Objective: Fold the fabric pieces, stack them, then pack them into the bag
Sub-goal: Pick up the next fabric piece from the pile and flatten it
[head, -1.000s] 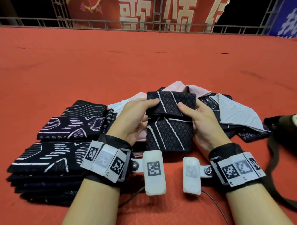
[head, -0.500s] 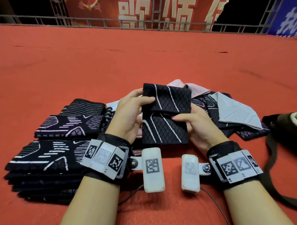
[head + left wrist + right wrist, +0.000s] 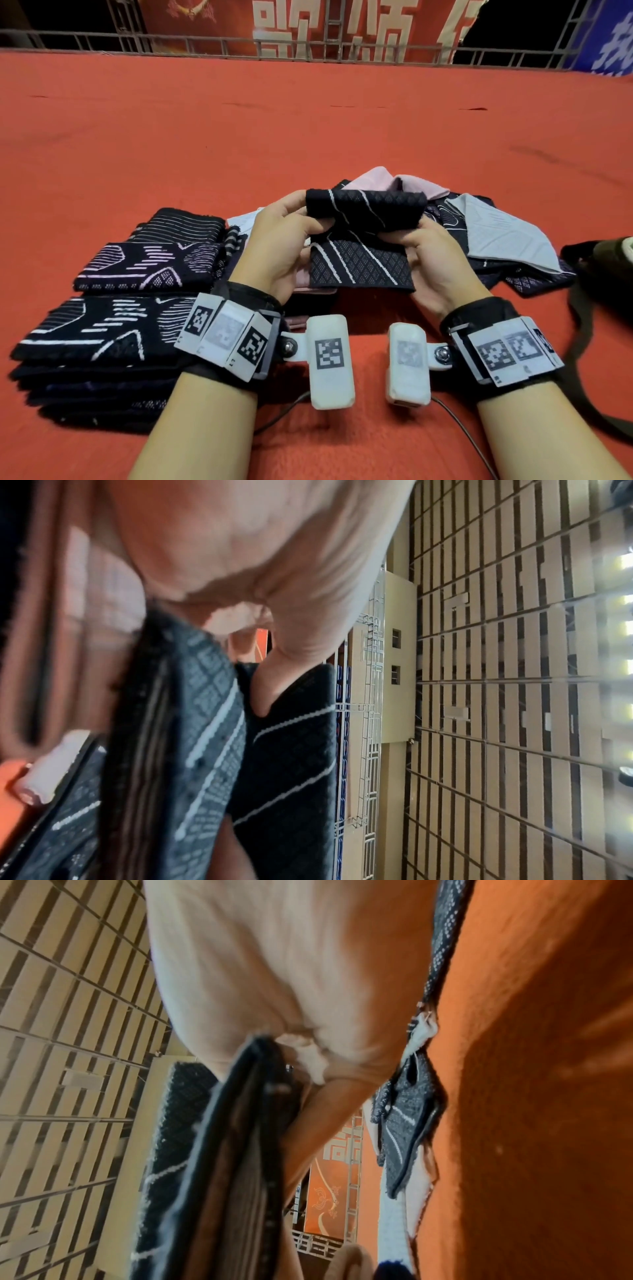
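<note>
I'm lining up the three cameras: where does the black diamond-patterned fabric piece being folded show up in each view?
Head: the black diamond-patterned fabric piece sits centre frame, held between left hand and right hand.
Left wrist: lower centre, under the thumb.
Right wrist: lower left, seen edge-on.
Shared landmark: the red carpet, at lower left in the left wrist view, along the right in the right wrist view.

Black knitted cloth piece with white stripes (image 3: 359,267): matt, diamond-textured weave; red felt-like floor covering (image 3: 308,130): matt, slightly fuzzy; white plastic wrist modules (image 3: 330,363): smooth, semi-matt; grey metal railing (image 3: 205,44): dull finish.
</note>
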